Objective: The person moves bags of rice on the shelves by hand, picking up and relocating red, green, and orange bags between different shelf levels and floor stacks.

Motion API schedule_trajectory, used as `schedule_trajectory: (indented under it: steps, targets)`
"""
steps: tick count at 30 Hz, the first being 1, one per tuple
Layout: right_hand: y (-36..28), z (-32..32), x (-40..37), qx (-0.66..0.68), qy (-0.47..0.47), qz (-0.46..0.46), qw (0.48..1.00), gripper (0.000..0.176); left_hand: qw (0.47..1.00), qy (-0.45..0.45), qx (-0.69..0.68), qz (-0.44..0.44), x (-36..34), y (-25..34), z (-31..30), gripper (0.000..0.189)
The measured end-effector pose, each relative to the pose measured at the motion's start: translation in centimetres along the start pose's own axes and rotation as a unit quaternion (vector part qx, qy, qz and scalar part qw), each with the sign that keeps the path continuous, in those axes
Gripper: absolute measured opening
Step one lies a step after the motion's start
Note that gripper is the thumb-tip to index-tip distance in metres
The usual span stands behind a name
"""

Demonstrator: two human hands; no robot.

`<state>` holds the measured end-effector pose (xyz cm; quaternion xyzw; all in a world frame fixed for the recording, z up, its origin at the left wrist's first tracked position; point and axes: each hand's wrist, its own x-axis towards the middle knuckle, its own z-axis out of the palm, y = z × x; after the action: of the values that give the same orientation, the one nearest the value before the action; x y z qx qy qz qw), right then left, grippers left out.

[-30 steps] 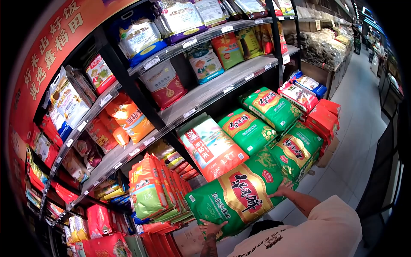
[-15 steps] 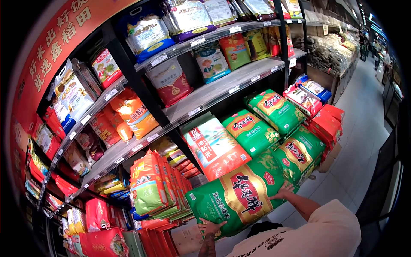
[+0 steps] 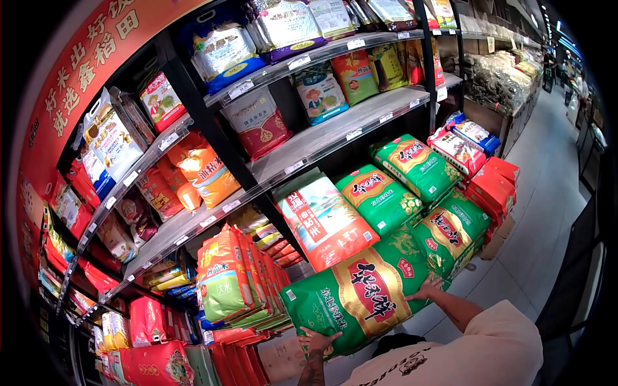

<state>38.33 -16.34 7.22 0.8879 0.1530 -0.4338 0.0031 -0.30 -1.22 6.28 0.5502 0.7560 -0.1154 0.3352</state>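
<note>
A large green rice bag (image 3: 373, 293) with a gold and red label lies across in front of my body. My left hand (image 3: 318, 340) grips its near left corner, thumb over the top and fingers spread along the edge. On its right side, my right hand (image 3: 426, 287) holds the bag with the thumb pointing left across the label. The bag's underside is hidden. Beyond it lie similar green rice bags (image 3: 378, 198) and a white and red rice bag (image 3: 325, 222). One more green bag (image 3: 450, 231) touches its right end.
Dark shelves (image 3: 335, 145) with packaged rice rise ahead and to the left. Red and green rice bags (image 3: 225, 276) are stacked at left. Red packages (image 3: 492, 190) stand beyond the green bags. A tiled aisle (image 3: 534, 186) runs along the right.
The view has shifted very slightly. Both hands and the green rice bag stay in the same place.
</note>
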Motion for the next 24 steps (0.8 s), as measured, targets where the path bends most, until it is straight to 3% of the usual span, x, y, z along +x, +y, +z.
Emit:
schedule_trajectory:
  steps: [24]
  targets:
    - [0.1,0.1,-0.1,0.02,0.004,-0.003,1.0,0.161,1.0,-0.005,0.002,-0.009,-0.7,0.2,-0.5,0.157]
